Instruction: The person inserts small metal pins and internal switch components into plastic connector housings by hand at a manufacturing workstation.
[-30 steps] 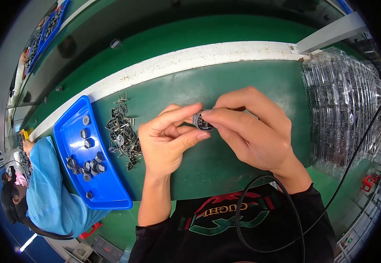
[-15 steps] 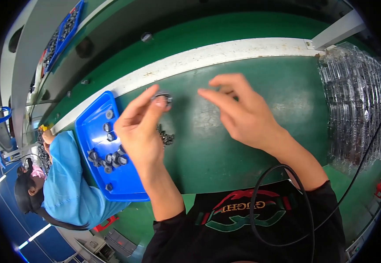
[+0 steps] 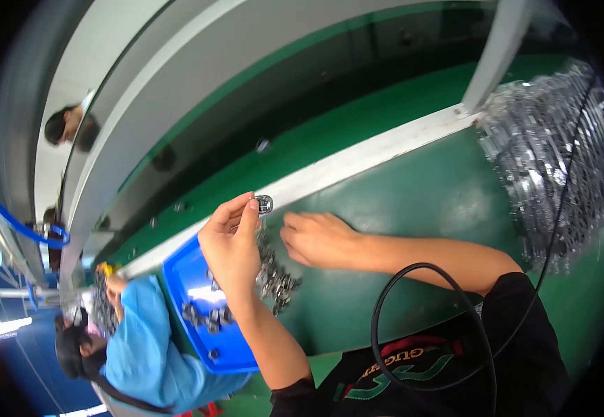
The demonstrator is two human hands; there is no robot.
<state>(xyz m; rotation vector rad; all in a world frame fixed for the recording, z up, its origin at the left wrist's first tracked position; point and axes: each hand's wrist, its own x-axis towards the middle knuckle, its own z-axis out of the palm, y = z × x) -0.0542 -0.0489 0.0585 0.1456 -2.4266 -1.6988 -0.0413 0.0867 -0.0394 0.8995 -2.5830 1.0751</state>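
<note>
Between the thumb and fingertips of my left hand (image 3: 231, 243) is a small dark round part (image 3: 265, 204) with a pale, shiny face, held up near the white ledge. My right hand (image 3: 324, 240) is just to its right, low over the green table (image 3: 399, 208), with fingers curled in; whatever they hold is hidden. Beside those fingers lies a loose pile of small shiny metal pieces (image 3: 277, 283). Partly behind my left forearm, a blue tray (image 3: 182, 278) contains several dark round parts (image 3: 208, 317).
Clear plastic trays (image 3: 552, 167) are stacked at the right. A white ledge (image 3: 378, 151) edges the table; beyond it a dark part (image 3: 263, 145) rests on a green strip. A black cable (image 3: 377, 313) loops over my right arm. A co-worker in blue (image 3: 145, 340) sits left.
My right hand has moved left and down beside the metal pile, its fingers now curled. My left hand still holds the round part, its face now more visible. The whole view has shifted and tilted.
</note>
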